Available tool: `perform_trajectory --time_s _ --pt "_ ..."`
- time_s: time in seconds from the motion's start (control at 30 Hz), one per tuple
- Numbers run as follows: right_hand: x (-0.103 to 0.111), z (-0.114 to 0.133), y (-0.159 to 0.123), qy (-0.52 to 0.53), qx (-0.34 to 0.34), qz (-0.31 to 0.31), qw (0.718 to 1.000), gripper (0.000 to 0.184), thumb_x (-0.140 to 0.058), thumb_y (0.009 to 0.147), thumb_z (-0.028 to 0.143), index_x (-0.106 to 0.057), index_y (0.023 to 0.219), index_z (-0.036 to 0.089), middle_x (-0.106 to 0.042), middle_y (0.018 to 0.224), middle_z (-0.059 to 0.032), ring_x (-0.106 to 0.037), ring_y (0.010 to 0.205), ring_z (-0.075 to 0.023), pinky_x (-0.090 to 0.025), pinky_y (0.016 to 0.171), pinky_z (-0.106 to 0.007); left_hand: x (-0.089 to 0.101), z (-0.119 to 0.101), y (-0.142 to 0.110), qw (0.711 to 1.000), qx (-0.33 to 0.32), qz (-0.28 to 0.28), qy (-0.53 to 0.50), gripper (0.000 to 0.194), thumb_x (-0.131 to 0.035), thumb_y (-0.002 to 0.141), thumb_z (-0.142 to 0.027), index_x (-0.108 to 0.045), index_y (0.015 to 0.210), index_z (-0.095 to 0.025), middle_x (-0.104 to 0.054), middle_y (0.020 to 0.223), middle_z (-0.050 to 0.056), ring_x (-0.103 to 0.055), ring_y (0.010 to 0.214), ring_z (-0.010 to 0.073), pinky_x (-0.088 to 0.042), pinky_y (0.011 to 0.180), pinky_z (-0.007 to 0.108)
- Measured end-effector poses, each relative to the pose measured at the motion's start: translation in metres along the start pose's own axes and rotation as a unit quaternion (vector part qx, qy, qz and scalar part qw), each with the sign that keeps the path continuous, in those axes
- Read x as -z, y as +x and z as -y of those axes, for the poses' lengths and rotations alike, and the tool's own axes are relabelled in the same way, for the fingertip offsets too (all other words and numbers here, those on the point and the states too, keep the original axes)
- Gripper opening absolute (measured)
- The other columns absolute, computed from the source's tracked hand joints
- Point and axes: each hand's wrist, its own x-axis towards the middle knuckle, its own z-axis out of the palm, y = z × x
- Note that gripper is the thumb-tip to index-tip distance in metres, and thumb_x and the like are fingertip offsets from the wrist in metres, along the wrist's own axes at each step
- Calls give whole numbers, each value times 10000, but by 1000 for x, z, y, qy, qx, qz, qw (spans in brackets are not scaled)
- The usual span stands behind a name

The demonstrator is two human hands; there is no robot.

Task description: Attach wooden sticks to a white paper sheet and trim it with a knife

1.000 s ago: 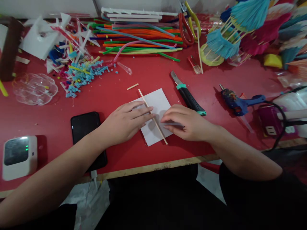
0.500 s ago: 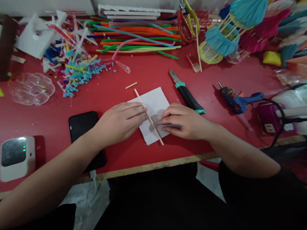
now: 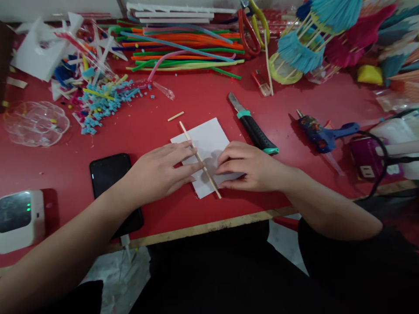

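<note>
A white square sheet (image 3: 209, 139) lies on the red table (image 3: 203, 100) near its front edge. A thin wooden stick (image 3: 188, 137) lies diagonally across it. My left hand (image 3: 160, 172) rests flat with fingers stretched out, fingertips pressing on the stick and the sheet's left side. My right hand (image 3: 250, 168) lies on the sheet's right part, fingers bent and spread, fingertips just beside the stick. Neither hand grips anything.
A utility knife (image 3: 253, 126) lies right of the sheet, a blue glue gun (image 3: 322, 131) further right. A black phone (image 3: 111, 183) and a white device (image 3: 19, 218) sit at left. Coloured pipe cleaners (image 3: 183, 48), scissors (image 3: 250, 30), foam bits (image 3: 98, 100) and tasselled pieces (image 3: 314, 39) fill the back.
The stick has shifted a little to the left across the sheet under my left fingertips. My right fingers have crept left towards it.
</note>
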Motion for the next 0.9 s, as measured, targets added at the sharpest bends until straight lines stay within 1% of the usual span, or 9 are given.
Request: perform_trajectory --time_s 0.1,0.2,0.37,0.47,0.6,0.67,0.73,0.8,0.9 --pt "3 2 0 1 5 16 1000 293 -686 878 447 -692 956 165 -669 994 -83 -568 925 -209 -479 847 -378 -1 -1 -2 1000 5 2 -3 377 -471 1003 -402 -585 1341 -278 -606 1369 122 -586 1271 285 -531 1031 465" --pt "5 4 1 -15 -5 30 999 373 -701 846 510 -682 961 156 -666 1022 -102 -573 952 -228 -484 864 -391 0 -1 -2 1000 3 2 3 363 -466 1005 -393 -595 1322 -273 -601 1368 124 -579 1273 280 -531 1032 457" --pt "5 5 0 -56 -14 44 997 304 -661 891 449 -690 1010 170 -660 1061 -108 -580 982 -243 -484 884 -408 -1 -1 0 1000 3 -8 28 363 -420 997 -225 -606 1305 -273 -610 1335 134 -581 1260 281 -536 1022 463" --pt "6 3 -1 -57 -5 45 997 278 -644 910 415 -693 1036 172 -664 1080 -106 -585 992 -244 -491 899 -426 -2 0 1 999 -3 -14 38 432 -404 961 -128 -591 1322 -271 -613 1313 134 -578 1256 279 -545 1003 453" --pt "11 3 -2 -31 -4 53 998 282 -651 911 385 -687 1078 160 -654 1139 -116 -588 1066 -248 -487 950 -443 -1 2 2 998 -10 -32 44 459 -409 932 -72 -600 1304 -262 -632 1231 118 -604 1182 258 -559 965 432" --pt "13 4 -2 -12 -8 54 998 285 -654 909 386 -685 1076 157 -652 1148 -117 -592 1077 -244 -493 957 -440 0 1 3 998 -18 -43 41 405 -442 944 -98 -618 1281 -238 -634 1208 131 -612 1151 268 -560 954 442" --pt "11 4 -2 -14 -7 43 999 231 -615 933 335 -685 1064 159 -658 1133 -113 -601 1058 -235 -505 948 -437 1 0 5 998 -23 -51 33 325 -491 968 -184 -633 1258 -213 -634 1195 148 -613 1134 284 -556 954 462" --pt "6 2 -1 -51 -25 5 998 207 -545 960 251 -682 1081 153 -657 1154 -129 -597 1097 -247 -504 969 -457 1 -1 6 998 -30 -54 23 308 -531 975 -295 -641 1243 -190 -635 1193 162 -611 1132 297 -548 964 474" --pt "-1 -1 -1 -112 -93 -59 988 283 -482 969 179 -652 1185 111 -622 1274 -183 -564 1221 -275 -479 1038 -485 0 -4 6 998 -44 -45 13 385 -553 962 -418 -640 1241 -168 -635 1225 179 -607 1158 314 -537 985 481"
